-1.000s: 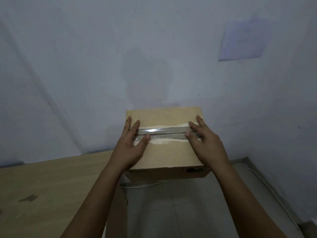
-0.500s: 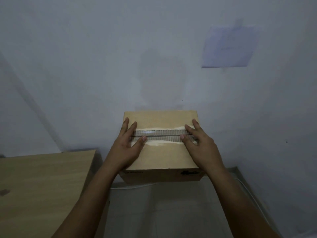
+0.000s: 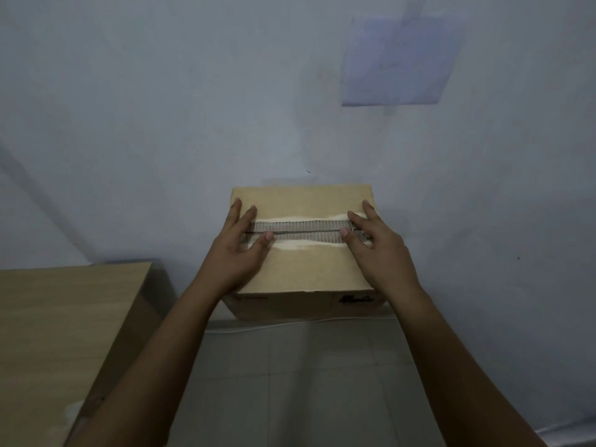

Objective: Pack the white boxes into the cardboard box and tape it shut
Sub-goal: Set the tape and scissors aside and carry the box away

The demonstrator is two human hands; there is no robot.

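Observation:
I hold a closed brown cardboard box (image 3: 303,269) in front of a pale wall, above the floor. My left hand (image 3: 240,250) grips its left side, fingers spread over the top and thumb on the seam. On the right side my right hand (image 3: 375,250) holds it the same way. Along the top seam (image 3: 306,232) the paper skin is torn, so a strip of corrugation shows between the two thumbs. A glossy film like clear tape seems to cover the seam. No white boxes are visible.
A light wooden table (image 3: 64,333) stands at lower left, its right edge a short way from the box. Grey tiled floor (image 3: 290,382) lies below, with a white cable (image 3: 258,327) along the wall's foot. A pale paper sheet (image 3: 400,59) hangs on the wall.
The box has moved to the right in both hands, away from the table's corner that it overlapped a second ago. My grip on it is unchanged.

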